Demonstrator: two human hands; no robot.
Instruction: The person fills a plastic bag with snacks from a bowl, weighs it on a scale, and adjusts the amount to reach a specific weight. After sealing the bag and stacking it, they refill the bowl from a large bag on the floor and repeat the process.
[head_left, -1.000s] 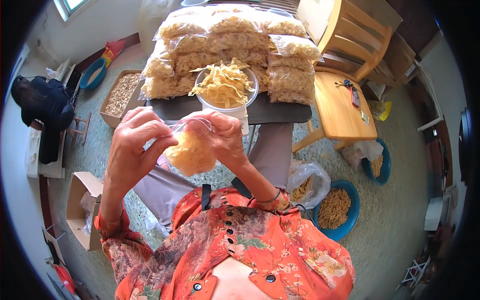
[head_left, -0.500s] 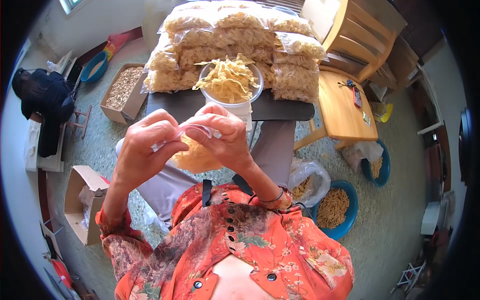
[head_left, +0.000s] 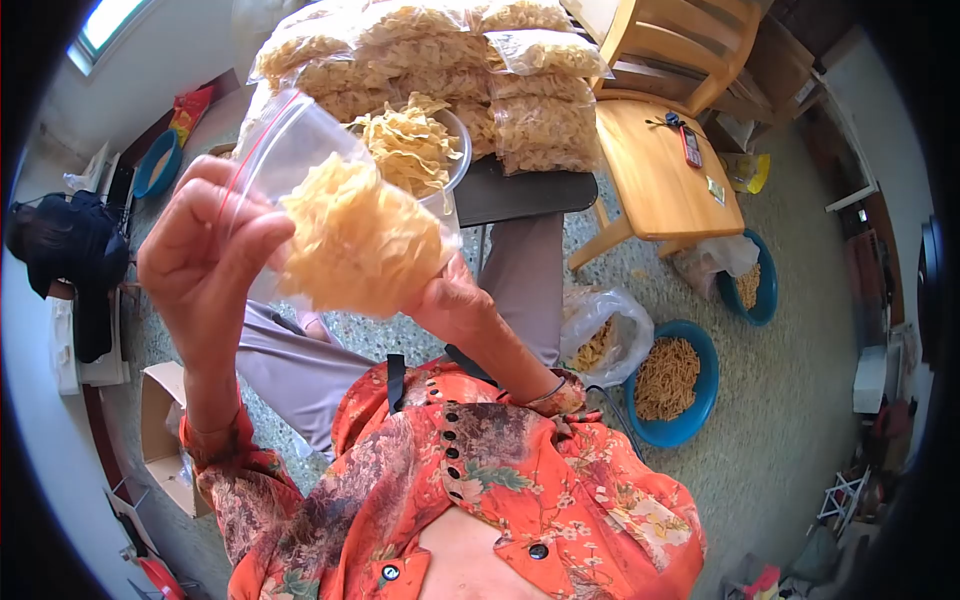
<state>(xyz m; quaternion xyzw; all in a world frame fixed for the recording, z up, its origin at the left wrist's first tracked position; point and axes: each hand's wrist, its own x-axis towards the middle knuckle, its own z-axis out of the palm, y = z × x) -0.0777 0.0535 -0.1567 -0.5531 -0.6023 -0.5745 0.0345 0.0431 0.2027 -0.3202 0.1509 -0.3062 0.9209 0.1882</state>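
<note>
Raised in front of me is a clear zip bag (head_left: 355, 240) with a red line along its edge, filled with pale yellow dried flakes. My left hand (head_left: 215, 245) pinches its red-lined edge between thumb and fingers. The bag's lower right corner is gripped by my right hand (head_left: 450, 300), whose fingers are partly hidden behind it. Behind the bag, a round clear bowl (head_left: 462, 150) holds more of the flakes on a dark table (head_left: 525, 195). Filled bags (head_left: 545, 120) are stacked at the table's back.
A wooden chair (head_left: 660, 190) with a phone-like device (head_left: 690, 147) stands right of the table. Blue basins (head_left: 708, 385) and an open plastic bag (head_left: 635, 345) sit on the floor at right. A cardboard box (head_left: 165, 430) and a person in dark clothes (head_left: 75, 255) are at left.
The bag has been lifted and tilted into full view. My hands have moved apart, left hand toward the left, right hand down to the bag's lower corner. The camera view has shifted.
</note>
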